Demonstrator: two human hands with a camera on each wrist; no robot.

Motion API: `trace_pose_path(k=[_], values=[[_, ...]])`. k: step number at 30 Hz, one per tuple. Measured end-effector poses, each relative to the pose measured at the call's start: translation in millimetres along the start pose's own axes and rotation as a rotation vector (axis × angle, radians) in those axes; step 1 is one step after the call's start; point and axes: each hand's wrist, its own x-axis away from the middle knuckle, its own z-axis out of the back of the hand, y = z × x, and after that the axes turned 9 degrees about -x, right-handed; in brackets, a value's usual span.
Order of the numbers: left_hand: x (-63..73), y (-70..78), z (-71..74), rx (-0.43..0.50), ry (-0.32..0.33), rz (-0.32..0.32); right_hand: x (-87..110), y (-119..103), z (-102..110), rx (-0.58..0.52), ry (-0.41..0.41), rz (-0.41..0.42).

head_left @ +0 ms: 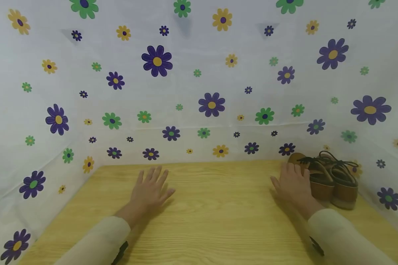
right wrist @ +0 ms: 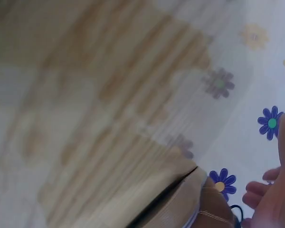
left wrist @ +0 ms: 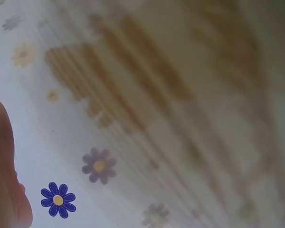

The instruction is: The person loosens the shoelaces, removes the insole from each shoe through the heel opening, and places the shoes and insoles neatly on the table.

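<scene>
My left hand (head_left: 150,189) is palm down with fingers spread over the left half of the wooden tabletop (head_left: 219,209), holding nothing. At the right, my right hand (head_left: 293,183) is also palm down, its fingers extended and the thumb apart. It is just left of a pair of brown lace-up shoes (head_left: 345,191) with dark laces and covers part of the nearer one. Whether it touches that shoe I cannot tell. In the right wrist view, part of a brown shoe (right wrist: 216,206) shows beside the hand (right wrist: 282,185). Only an edge of the left hand (left wrist: 4,175) appears in the left wrist view.
A white cloth (head_left: 185,88) printed with purple, green and yellow flowers hangs behind the table and along both sides. The shoes stand near the table's right edge, close to the cloth. Both wrist views show the glossy tabletop (left wrist: 133,71) with blurred reflections.
</scene>
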Motion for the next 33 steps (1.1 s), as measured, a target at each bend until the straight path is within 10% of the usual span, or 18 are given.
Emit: trace_pose_path(k=[16, 33], values=[[-10.2, 8.9, 2.4, 0.003, 0.029, -0.018, 6.9, 28.4, 16.7, 0.045, 0.134, -0.097], [-12.3, 12.8, -1.6, -0.030, 0.061, -0.034, 5.1, 43.1, 25.4, 0.049, 0.003, -0.126]])
